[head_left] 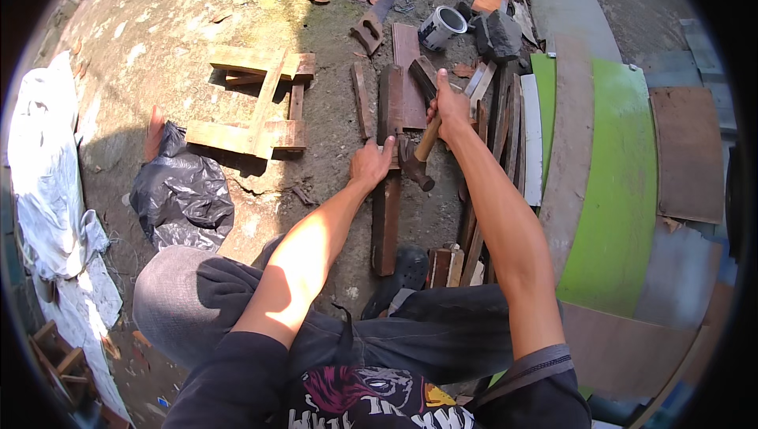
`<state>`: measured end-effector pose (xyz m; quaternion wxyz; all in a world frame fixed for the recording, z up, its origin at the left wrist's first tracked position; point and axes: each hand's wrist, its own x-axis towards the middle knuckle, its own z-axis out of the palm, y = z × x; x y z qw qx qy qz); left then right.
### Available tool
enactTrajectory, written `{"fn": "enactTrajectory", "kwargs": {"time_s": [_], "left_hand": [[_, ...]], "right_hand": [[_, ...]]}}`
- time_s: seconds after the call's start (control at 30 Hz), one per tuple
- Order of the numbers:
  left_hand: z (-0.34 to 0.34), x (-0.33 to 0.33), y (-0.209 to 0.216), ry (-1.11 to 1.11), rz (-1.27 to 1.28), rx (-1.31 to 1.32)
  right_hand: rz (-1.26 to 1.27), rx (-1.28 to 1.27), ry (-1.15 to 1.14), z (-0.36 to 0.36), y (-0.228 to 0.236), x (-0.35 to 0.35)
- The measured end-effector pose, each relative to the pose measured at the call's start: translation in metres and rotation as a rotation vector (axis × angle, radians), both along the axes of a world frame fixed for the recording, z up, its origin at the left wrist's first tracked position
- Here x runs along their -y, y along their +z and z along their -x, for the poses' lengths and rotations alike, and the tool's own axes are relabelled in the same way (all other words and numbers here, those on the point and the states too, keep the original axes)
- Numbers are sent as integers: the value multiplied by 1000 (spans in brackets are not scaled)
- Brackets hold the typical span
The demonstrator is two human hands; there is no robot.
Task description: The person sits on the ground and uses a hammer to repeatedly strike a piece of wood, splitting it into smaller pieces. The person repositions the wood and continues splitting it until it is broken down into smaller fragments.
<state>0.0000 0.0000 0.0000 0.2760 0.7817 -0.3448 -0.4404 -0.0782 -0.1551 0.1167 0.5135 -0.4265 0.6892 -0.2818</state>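
Dark wooden beam [385, 227] lies on the ground [332, 109] just past the person's legs [450, 326], left hand [371, 163] on it, can't tell if gripping. Right hand [452, 109]'s wrapped round a hammer [426, 144]. Handsaw [374, 24], metal can [437, 32] farther out.

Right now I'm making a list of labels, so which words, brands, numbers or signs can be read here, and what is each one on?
Shirt: white lettering, partly cut off by the lower edge; I won't copy the wording.
Can: printed label, too small to read.
Hammer and saw: no lettering that I can make out.
Elsewhere: I can make out no other words, numbers or signs.
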Motion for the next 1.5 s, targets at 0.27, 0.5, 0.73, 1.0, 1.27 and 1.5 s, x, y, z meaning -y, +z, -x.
{"fn": "enactTrajectory", "kwargs": {"time_s": [0.27,0.5,0.73,1.0,1.27,1.5], "left_hand": [[-5,6,10,15,-34,-5],[-5,8,8,64,-47,4],[-8,12,12,64,-68,22],[-5,10,14,44,-97,1],[-4,6,21,79,-144,-39],[-6,4,23,70,-133,-70]], "right_hand": [[-134,-9,-3,-27,-12,44],[-104,-21,22,-33,-20,52],[-122,-18,1,-32,-23,60],[-183,-61,113,-40,-42,79],[-166,-67,100,-41,-45,80],[-88,-96,145,-47,-40,64]]}}
